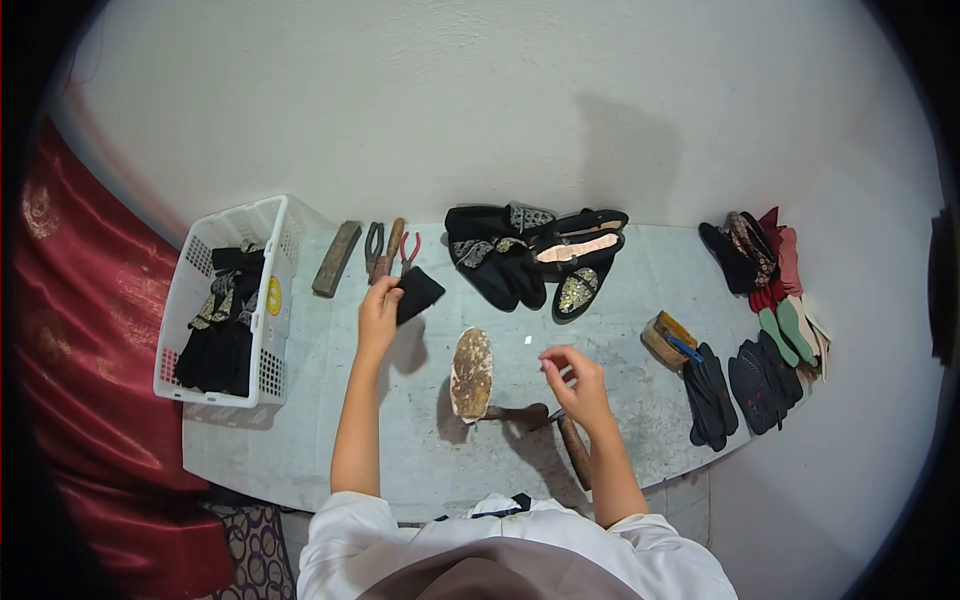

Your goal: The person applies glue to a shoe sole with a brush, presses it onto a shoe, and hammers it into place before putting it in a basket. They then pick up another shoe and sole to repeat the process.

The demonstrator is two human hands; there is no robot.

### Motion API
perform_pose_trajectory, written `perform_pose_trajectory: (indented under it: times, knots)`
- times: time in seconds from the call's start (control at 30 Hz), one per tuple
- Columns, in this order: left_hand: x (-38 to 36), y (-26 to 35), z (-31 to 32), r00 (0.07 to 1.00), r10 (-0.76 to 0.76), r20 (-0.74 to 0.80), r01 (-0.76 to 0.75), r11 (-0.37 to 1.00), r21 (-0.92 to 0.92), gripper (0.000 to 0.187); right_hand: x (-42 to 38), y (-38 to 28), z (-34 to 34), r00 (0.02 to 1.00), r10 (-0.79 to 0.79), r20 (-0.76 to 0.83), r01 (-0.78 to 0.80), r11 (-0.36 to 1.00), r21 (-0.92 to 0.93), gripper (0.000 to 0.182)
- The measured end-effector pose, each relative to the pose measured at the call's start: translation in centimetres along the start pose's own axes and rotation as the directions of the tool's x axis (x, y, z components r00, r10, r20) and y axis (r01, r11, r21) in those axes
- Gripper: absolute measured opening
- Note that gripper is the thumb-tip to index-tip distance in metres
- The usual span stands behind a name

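My left hand [378,315] is closed around the edge of a black fabric piece [421,295], raised above the table; its far side is folded out of sight. My right hand [580,388] hovers to the right of a worn, sole-shaped shoe last [471,373]. Its thumb and forefinger come together at the tips, and whatever they may pinch is too small to make out. Below that hand lie a hammer [520,413] with a dark head and a tool with a wooden handle [575,452]. A small white scrap [528,340] rests between last and hand.
A white plastic basket [276,320] of black shoe uppers stands left. A sharpening block [337,259], pliers [374,241] and red-handled pincers [409,247] lie behind my left hand. Black shoes [500,255] sit at the back; a wooden box [668,340] and soles [708,395] are right.
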State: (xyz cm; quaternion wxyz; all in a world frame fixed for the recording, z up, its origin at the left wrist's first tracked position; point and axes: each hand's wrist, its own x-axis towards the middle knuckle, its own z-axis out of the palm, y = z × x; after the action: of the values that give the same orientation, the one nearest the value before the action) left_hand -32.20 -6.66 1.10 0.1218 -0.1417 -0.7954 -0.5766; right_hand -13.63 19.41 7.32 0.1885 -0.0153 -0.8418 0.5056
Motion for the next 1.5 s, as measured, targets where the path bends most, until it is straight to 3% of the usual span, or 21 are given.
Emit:
perform_pose_trajectory:
  times: [0.03,0.07,0.13,0.27,0.37,0.47,0.57,0.6,0.63,0.67,0.77,0.93,1.0,1.17,1.27,1.37,1.5]
  knots:
    - [-1.0,2.3,-1.4,0.993,-0.116,-0.016,0.111,0.977,-0.182,0.018,0.2,-0.5,0.3,0.999,-0.021,-0.024,0.021,1.000,0.018,0.006]
    - [-2.2,5.2,-2.5,0.995,-0.094,-0.017,0.086,0.958,-0.275,0.021,0.3,-1.0,0.3,1.000,-0.006,0.005,0.006,0.999,0.036,0.010]
    - [-4.6,8.0,-4.5,0.999,-0.054,-0.009,0.046,0.923,-0.382,0.028,0.8,-2.3,0.9,0.989,-0.145,0.017,0.142,0.984,0.111,0.019]
    - [-8.5,14.3,-7.3,0.976,-0.100,0.194,0.205,0.732,-0.650,0.029,1.6,-5.6,2.9,0.939,-0.327,0.112,0.280,0.909,0.308,0.036]
    - [-10.1,15.6,-7.2,0.955,-0.048,0.291,0.248,0.664,-0.706,0.029,1.5,-7.1,5.7,0.893,-0.379,0.243,0.176,0.790,0.588,0.040]
    - [-10.9,16.5,-6.3,0.916,-0.110,0.387,0.379,0.557,-0.739,0.025,0.1,-7.7,6.9,0.860,-0.308,0.406,-0.050,0.741,0.669,0.036]
    - [-11.0,15.5,-4.9,0.907,-0.185,0.378,0.417,0.515,-0.749,0.019,-0.1,-7.7,6.0,0.832,-0.058,0.551,-0.337,0.737,0.586,0.031]
    - [-10.9,14.6,-4.6,0.897,-0.196,0.395,0.438,0.503,-0.745,0.016,-0.3,-6.3,6.7,0.891,-0.037,0.453,-0.297,0.708,0.641,0.027]
    - [-10.8,13.8,-4.2,0.887,-0.205,0.413,0.458,0.491,-0.741,0.014,-0.4,-5.8,6.9,0.889,0.074,0.451,-0.385,0.652,0.653,0.026]
    - [-10.6,13.1,-3.5,0.881,-0.219,0.420,0.468,0.538,-0.701,0.020,-0.4,-5.4,6.8,0.874,0.183,0.450,-0.465,0.585,0.665,0.026]
    - [-9.3,11.0,-0.8,0.781,-0.382,0.493,0.622,0.408,-0.668,0.026,0.8,-2.7,6.5,0.778,0.384,0.497,-0.624,0.386,0.680,0.027]
    - [-6.3,5.6,2.8,0.679,-0.423,0.600,0.725,0.253,-0.641,0.027,3.1,2.5,7.9,0.734,0.423,0.531,-0.638,0.164,0.752,0.031]
    - [-5.1,4.9,3.5,0.633,-0.459,0.624,0.749,0.160,-0.642,0.025,3.9,3.0,8.0,0.733,0.426,0.530,-0.633,0.143,0.761,0.031]
    - [-4.0,2.5,4.8,0.563,-0.523,0.640,0.785,0.095,-0.612,0.022,4.8,3.6,8.6,0.699,0.475,0.535,-0.652,0.114,0.750,0.032]
    - [-4.5,1.1,5.2,0.541,-0.528,0.655,0.788,0.047,-0.614,0.020,4.9,6.3,9.9,0.670,0.448,0.592,-0.671,0.025,0.741,0.030]
    - [-5.8,1.9,4.8,0.527,-0.561,0.639,0.797,0.065,-0.600,0.021,3.8,5.7,9.8,0.664,0.539,0.518,-0.675,0.134,0.726,0.028]
    - [-7.5,2.2,4.2,0.535,-0.566,0.627,0.799,0.100,-0.593,0.022,2.4,5.5,9.5,0.639,0.571,0.516,-0.701,0.156,0.696,0.029]
